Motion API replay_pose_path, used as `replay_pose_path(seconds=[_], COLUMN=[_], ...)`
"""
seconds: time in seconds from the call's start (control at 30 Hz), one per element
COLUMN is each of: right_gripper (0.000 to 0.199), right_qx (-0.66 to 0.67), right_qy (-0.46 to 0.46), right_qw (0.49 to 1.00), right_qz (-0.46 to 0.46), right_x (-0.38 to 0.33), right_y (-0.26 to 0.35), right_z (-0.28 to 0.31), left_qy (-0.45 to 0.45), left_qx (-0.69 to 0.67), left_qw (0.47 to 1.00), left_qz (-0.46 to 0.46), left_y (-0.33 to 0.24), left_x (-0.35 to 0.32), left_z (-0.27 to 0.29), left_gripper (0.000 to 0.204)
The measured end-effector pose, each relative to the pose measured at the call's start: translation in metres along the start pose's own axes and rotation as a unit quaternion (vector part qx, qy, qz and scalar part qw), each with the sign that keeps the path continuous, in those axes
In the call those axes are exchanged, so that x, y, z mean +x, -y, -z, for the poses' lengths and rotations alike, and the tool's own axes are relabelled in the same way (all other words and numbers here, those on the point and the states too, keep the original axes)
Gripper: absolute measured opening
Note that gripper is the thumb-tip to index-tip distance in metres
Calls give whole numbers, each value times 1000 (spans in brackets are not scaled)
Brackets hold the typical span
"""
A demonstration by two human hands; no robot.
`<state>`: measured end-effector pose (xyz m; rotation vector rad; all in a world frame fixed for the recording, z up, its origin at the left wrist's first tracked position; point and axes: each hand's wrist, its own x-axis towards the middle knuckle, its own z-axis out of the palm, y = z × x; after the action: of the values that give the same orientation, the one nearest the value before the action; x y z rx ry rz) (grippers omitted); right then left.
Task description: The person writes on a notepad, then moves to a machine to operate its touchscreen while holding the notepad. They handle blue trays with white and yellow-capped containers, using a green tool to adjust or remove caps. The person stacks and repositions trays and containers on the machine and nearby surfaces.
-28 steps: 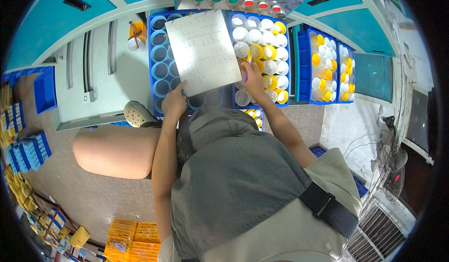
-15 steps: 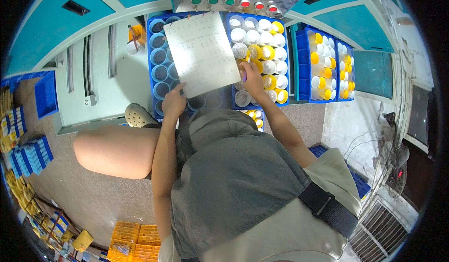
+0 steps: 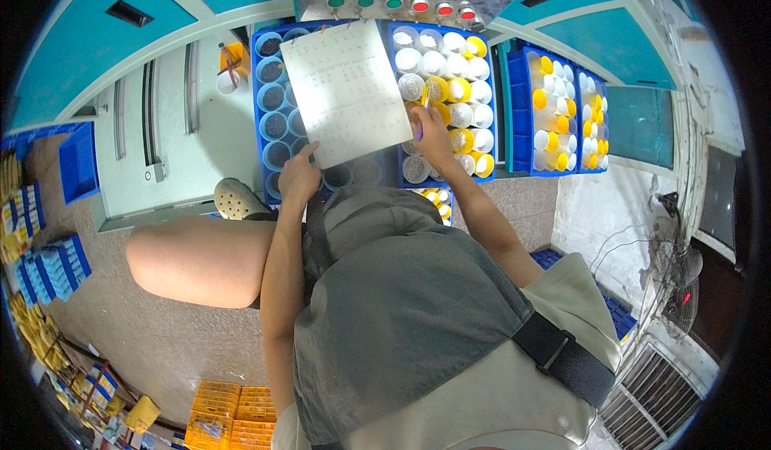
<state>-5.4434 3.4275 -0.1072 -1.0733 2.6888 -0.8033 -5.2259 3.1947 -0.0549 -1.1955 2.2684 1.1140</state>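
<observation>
A white sheet of paper with handwriting lies tilted across cups in a blue crate. My left hand is closed at its lower left corner, the index finger resting on the paper edge. Beside the sheet's right edge, my right hand is closed around a pen, whose yellow end points up and away. Blue cups with dark contents show left of the paper. Under and around my right hand stand white and yellow cups, several with pale grains.
A control panel with green and red buttons rises behind the crates. Blue crates of cups stand at the right. A white cup sits on the pale machine bed at left. Orange crates are on the floor.
</observation>
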Motion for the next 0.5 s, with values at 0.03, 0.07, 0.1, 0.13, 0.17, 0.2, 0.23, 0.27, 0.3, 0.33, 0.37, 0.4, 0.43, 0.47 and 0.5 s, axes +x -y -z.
replay_pose_path(seconds=[0.03,0.07,0.1,0.13,0.17,0.2,0.23,0.27,0.3,0.33,0.37,0.4,0.43,0.47,0.5], right_gripper=[27,28,28,28,29,30,31,31,32,32,32,32,32,32,32], right_qx=[1,1,1,2,0,0,-1,1,5,9,1,-6,-14,-14,-15], right_qy=[0,-2,-4,-5,-6,-8,-11,-8,-7,-7,-1,4,0,6,3], right_qw=[1000,1000,1000,1000,1000,1000,1000,1000,1000,1000,1000,1000,1000,1000,1000], right_qz=[2,2,2,3,5,7,10,6,3,7,1,1,8,2,4], right_x=[0,0,0,-1,-1,-1,-1,-1,-1,-1,-1,-1,0,0,0], right_y=[0,0,0,0,0,0,0,0,-1,-1,-2,-3,-3,-4,-4], right_z=[0,0,0,0,0,0,0,0,0,0,0,0,-1,-1,-1], left_qy=[1,-1,-1,-1,-1,-1,-1,-1,-1,-1,-6,-10,-15,-41,-67], left_qx=[-1,0,0,1,0,-1,-2,2,5,9,9,10,10,31,51], left_qw=[1000,1000,1000,1000,1000,1000,1000,1000,1000,1000,1000,1000,999,996,990], left_qz=[-1,0,2,4,4,5,6,4,3,2,-7,-17,-27,-72,-117], left_y=[0,-1,-2,-3,-3,-4,-4,-4,-3,-2,-1,-1,-1,-1,-1], left_x=[0,-1,-1,-1,-2,-2,-1,-1,0,1,1,2,2,1,0], left_z=[0,0,0,0,1,0,0,0,-1,-2,-3,-5,-7,-10,-13], left_gripper=[51,51,51,51,51,51,51,51,51,51,51,50,50,52,54])
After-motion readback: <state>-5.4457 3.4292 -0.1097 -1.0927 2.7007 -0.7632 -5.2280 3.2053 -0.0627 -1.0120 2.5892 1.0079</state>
